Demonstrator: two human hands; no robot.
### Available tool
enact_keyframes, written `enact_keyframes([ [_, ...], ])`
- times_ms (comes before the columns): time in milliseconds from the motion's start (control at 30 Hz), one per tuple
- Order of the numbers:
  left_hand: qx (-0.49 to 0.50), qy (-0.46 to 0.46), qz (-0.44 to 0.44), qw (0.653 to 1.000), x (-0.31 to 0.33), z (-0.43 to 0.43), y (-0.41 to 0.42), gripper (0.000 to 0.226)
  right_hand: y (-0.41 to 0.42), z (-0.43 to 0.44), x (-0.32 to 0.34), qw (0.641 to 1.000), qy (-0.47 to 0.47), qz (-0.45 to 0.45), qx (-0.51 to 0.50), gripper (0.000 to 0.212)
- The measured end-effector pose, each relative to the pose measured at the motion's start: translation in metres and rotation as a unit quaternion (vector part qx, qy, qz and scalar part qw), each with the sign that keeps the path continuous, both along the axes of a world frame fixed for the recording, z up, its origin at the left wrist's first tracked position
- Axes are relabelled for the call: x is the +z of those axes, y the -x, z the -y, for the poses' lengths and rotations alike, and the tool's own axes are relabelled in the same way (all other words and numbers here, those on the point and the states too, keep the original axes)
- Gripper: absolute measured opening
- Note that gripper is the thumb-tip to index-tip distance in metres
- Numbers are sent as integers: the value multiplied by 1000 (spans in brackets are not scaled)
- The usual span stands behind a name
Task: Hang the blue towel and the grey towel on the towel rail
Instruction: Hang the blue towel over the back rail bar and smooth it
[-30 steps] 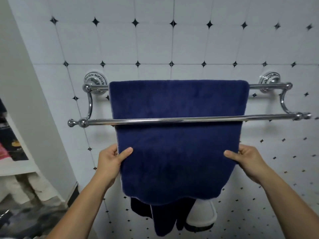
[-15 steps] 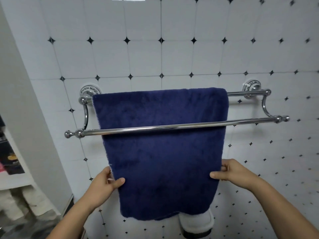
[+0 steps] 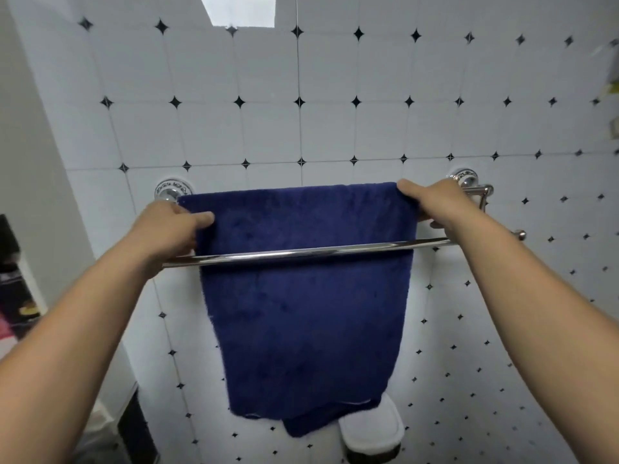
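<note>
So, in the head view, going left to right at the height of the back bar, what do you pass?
Left wall mount → left hand → blue towel → right hand → right wall mount.

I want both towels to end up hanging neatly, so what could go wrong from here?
Both hands, left hand and right hand, pinch the top corners of the blue towel on the back bar; tugging unevenly could skew it or slide it off. Its back layer already hangs lower and crooked. It fills most of the back bar, so the grey towel, not in view, probably needs the front bar.
</note>
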State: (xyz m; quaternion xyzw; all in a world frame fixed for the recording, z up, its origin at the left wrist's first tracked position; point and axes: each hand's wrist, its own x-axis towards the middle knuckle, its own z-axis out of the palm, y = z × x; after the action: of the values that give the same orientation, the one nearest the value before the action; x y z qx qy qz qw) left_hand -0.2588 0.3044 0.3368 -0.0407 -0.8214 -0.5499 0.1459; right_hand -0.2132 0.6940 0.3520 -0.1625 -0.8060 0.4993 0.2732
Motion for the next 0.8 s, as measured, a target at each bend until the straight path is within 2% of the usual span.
enact_keyframes([
  [67, -26, -70, 22, 997, -3, -7, 5, 22, 6, 2, -5, 996, 86, -1, 34, 48],
  [167, -2, -141, 22, 990, 1, -11, 6, 12, 7, -4, -10, 992, 107, 3, 66, 24],
  [267, -12, -215, 51, 975, 5, -8, 7, 9, -2, -11, -10, 994, 63, 27, 87, 20],
  [400, -45, -173, 106, 978, 5, -5, 7, 9, -14, -29, -3, 979, -47, 121, 156, 13],
  [467, -56, -189, 119, 973, 6, -3, 9, 8, -18, -34, 4, 970, -59, 148, 183, 23],
  [533, -84, -217, 146, 962, 9, -4, 10, 17, -16, -31, 10, 980, -24, 114, 160, 33],
  [600, -120, -242, 171, 948, 12, -5, 10, 29, -7, -24, 11, 993, 23, 41, 104, 37],
  [733, -177, -238, 179, 938, 15, -4, 9, 26, 11, -10, 9, 995, 62, -63, 50, 29],
  [800, -198, -229, 172, 938, 15, -5, 10, 31, 16, -10, 8, 996, 46, -69, 41, 24],
])
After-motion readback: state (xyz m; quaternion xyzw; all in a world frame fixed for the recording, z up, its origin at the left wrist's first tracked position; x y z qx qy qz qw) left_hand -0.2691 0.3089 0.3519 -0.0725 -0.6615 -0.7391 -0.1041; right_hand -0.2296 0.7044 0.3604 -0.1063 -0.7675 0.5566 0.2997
